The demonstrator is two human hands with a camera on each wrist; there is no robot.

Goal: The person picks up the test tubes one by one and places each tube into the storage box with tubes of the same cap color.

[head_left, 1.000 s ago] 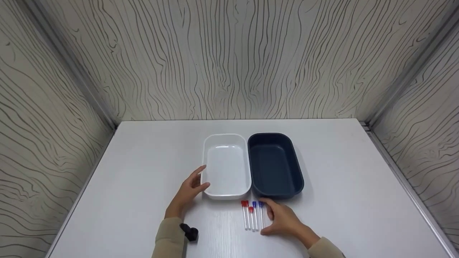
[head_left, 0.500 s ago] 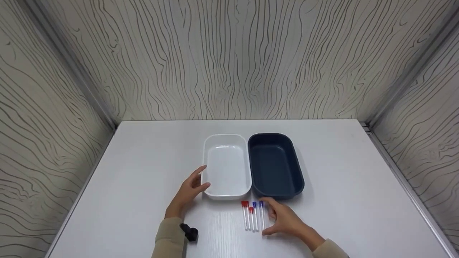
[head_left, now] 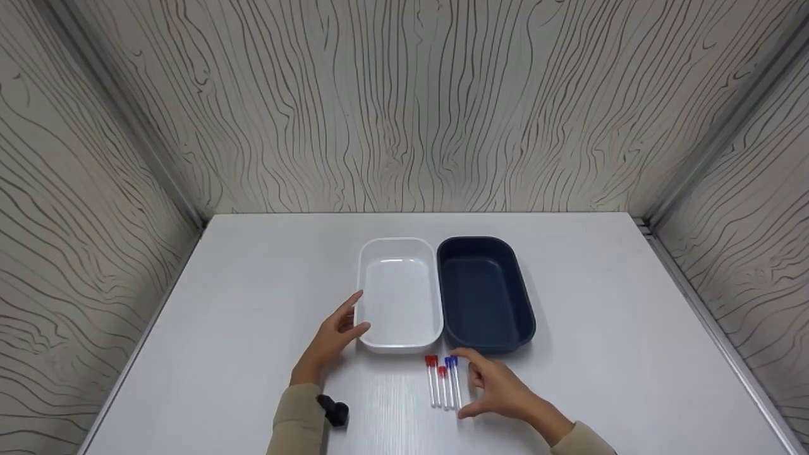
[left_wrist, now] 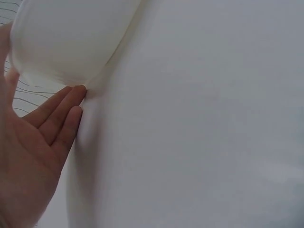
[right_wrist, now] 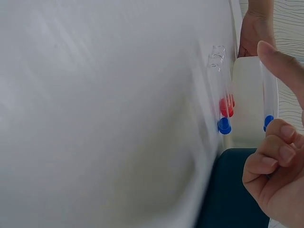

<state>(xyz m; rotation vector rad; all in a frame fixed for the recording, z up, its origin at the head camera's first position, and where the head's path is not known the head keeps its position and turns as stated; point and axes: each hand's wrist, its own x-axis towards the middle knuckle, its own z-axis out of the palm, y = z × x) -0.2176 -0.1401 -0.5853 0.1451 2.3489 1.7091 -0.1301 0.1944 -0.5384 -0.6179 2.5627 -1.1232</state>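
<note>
My left hand [head_left: 330, 338] holds the left side of a white tray [head_left: 360, 265]. Its thumb lies over the rim, and in the left wrist view its fingers [left_wrist: 61, 114] touch the outer wall low down. With thumb and forefinger, my right hand [head_left: 502, 387] pinches a clear blue-capped test tube [right_wrist: 269, 92] by its two ends; the remaining fingers are curled in. In the right wrist view this tube stands apart from the others. Just left of it, another blue-capped tube [head_left: 448, 363] and three red-capped tubes [head_left: 431, 361] lie side by side on the table.
A dark blue tray [head_left: 523, 278] stands against the white tray's right side, behind the tubes. A black object [head_left: 337, 414] is beside the left sleeve [head_left: 298, 411]. Wood-patterned panels [head_left: 404, 107] enclose the white table [head_left: 600, 316] at the back and sides.
The held blue-capped tube has shifted left, nearer the other blue-capped tube, as the right hand's fingertips moved slightly left. The left hand and both trays have stayed in place.
</note>
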